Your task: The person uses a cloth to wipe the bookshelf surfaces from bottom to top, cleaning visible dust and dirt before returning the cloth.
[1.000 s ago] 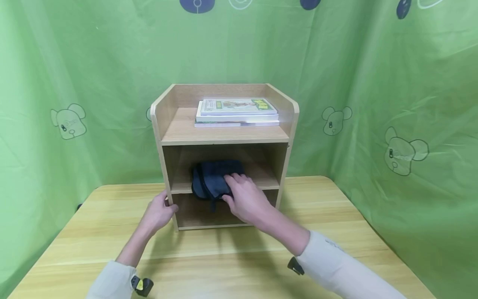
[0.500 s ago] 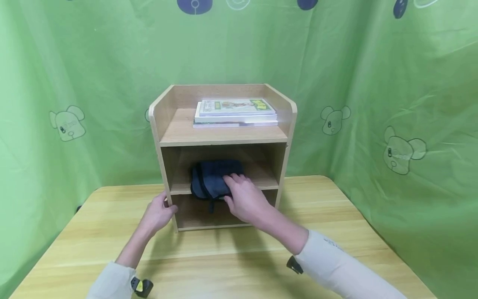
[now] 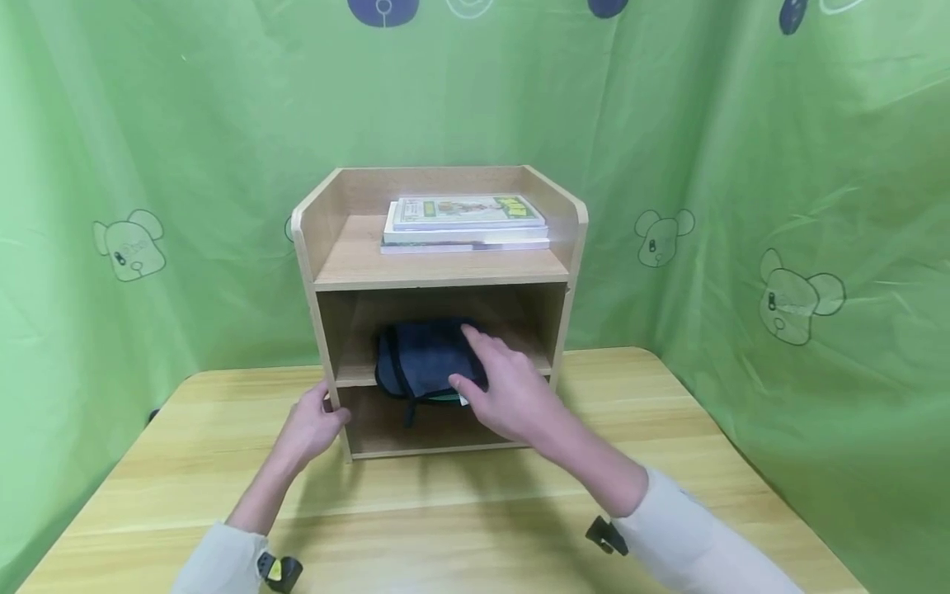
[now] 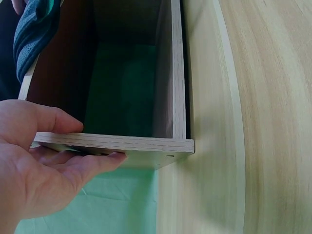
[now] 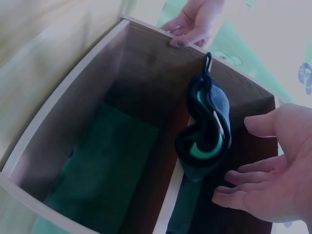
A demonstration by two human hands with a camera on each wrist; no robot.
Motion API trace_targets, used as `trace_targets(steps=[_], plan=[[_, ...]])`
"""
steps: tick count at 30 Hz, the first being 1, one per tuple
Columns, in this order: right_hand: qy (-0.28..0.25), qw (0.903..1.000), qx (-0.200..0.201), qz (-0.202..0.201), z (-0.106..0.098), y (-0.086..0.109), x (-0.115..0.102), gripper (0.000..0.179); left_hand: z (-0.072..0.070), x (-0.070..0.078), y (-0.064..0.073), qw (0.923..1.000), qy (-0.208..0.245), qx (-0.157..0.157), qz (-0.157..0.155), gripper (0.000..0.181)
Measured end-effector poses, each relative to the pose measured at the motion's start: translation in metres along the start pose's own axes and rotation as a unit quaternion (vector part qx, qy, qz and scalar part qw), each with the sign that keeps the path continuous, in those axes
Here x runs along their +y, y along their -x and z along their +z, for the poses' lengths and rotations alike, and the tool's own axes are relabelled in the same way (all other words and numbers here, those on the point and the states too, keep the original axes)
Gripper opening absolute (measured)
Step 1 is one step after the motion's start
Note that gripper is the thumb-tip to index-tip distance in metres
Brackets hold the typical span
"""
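Note:
A dark blue fabric pouch [image 3: 426, 359] with black trim lies on the middle board of a small wooden shelf unit [image 3: 441, 276]. Its front part hangs over the board's edge, and green lining shows in the right wrist view [image 5: 207, 126]. My right hand [image 3: 515, 396] is at the pouch's right end with its fingers spread; in the right wrist view a gap separates the fingertips from the pouch. Low on the unit's left side panel, my left hand [image 3: 308, 425] pinches the front edge, the thumb inside the lower compartment and the fingers outside [image 4: 48, 161].
Several stacked books [image 3: 466, 223] lie on the unit's top, inside its raised rim. The unit stands on a light wooden table [image 3: 631, 429], whose front part extends towards me. Green curtains [image 3: 779, 206] with bear drawings hang behind and at both sides.
My right hand has let go of the pouch and drawn slightly right, its fingers now straighter. More of the pouch's right end and front shows. The left hand keeps its hold on the panel.

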State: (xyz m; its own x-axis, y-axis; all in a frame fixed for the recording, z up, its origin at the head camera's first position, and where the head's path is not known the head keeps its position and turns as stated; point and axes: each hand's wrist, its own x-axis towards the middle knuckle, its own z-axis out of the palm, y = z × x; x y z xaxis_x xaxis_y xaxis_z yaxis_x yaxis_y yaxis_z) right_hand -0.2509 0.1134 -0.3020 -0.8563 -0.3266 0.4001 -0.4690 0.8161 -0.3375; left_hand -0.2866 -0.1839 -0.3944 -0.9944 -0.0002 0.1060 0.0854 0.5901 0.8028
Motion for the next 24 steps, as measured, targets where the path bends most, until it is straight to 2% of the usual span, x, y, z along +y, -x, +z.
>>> trace_targets(steps=[6,12,15,19,24], plan=[[-0.028,0.9991,0.033,-0.003,-0.011,0.002,0.011,0.065,-0.002,0.001,0.000,1.0000,-0.001,-0.001,0.000,0.043],[-0.063,0.9966,0.027,0.046,-0.029,0.004,0.030,0.053,-0.002,0.002,0.000,1.0000,-0.005,0.000,0.007,0.044],[-0.058,0.9959,0.031,0.062,-0.039,0.005,0.043,0.043,-0.002,0.002,0.000,1.0000,-0.004,0.000,0.007,0.043],[-0.038,0.9968,0.038,0.059,-0.051,0.007,0.060,0.025,-0.002,0.002,-0.001,1.0000,-0.003,0.001,0.006,0.043],[-0.021,0.9973,0.034,0.062,-0.057,0.009,0.081,0.021,-0.002,0.001,-0.001,1.0000,-0.005,0.001,0.005,0.040]])
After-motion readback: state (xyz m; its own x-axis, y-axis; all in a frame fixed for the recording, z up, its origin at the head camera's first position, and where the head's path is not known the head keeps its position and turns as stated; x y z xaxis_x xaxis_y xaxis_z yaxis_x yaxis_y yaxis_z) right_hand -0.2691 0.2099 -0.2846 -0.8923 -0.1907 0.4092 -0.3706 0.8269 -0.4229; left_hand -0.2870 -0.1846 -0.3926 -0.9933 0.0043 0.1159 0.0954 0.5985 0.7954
